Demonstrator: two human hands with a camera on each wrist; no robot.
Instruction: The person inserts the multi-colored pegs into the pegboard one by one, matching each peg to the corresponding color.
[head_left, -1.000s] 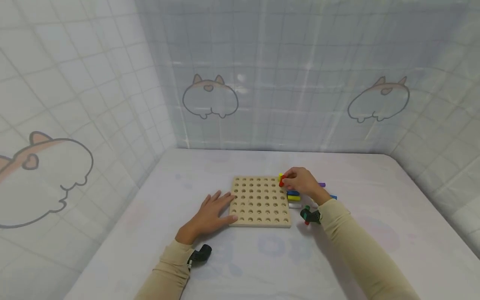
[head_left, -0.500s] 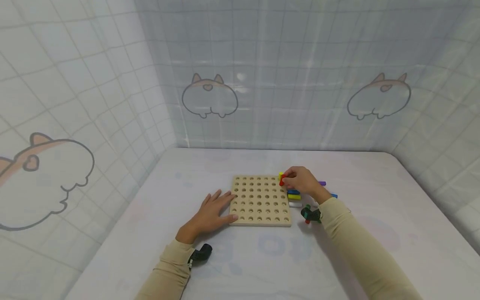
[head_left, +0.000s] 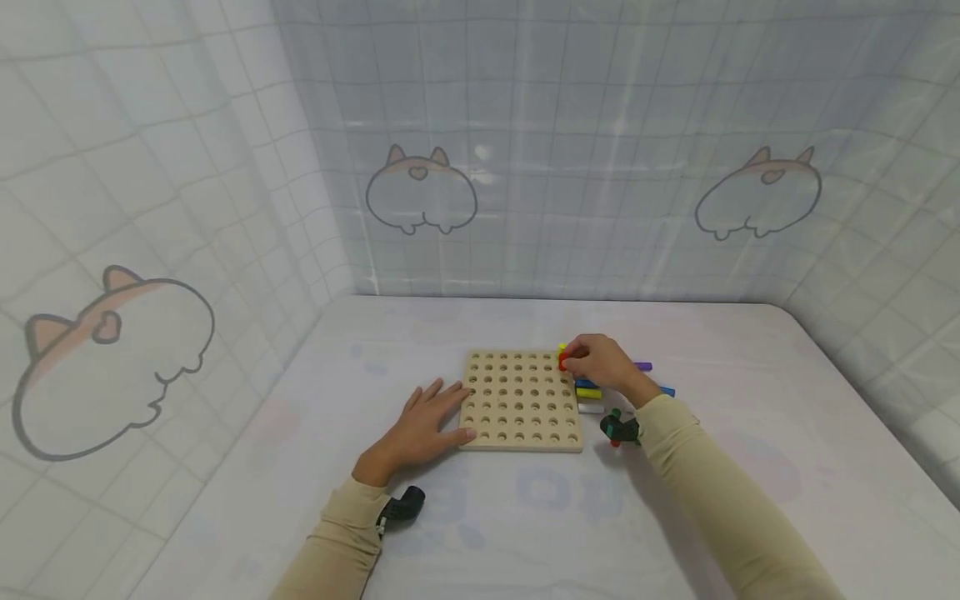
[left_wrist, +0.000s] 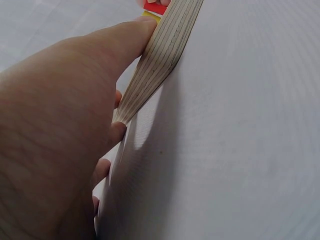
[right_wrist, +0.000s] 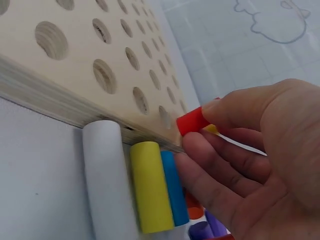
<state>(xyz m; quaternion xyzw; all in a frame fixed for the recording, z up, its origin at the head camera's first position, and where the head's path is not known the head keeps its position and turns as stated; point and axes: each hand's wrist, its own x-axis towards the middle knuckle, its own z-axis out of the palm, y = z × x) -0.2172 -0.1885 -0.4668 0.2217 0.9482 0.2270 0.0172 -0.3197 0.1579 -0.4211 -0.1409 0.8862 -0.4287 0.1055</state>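
Note:
A square wooden pegboard (head_left: 511,400) with rows of round holes lies flat on the table. My left hand (head_left: 416,429) rests at its left edge, fingers spread, with the thumb on the near left corner. At the far right corner my right hand (head_left: 602,362) pinches a red peg (right_wrist: 192,121) between thumb and fingers. The lower end of this peg is right at the board's surface, and its upper part is covered by the fingertips. Just behind it a yellow peg (head_left: 562,346) stands upright at the corner, mostly hidden by the red peg and the hand.
Along the board's right side lie a white peg (right_wrist: 102,175), a yellow peg (right_wrist: 151,187) and a blue peg (right_wrist: 175,192). A purple peg (head_left: 643,367) and another blue peg (head_left: 667,392) lie farther right. Green and red pegs show under the right wrist camera (head_left: 618,428).
My right hand has shifted slightly left with the red peg, and less of the peg shows now. The left hand stays in place on the board.

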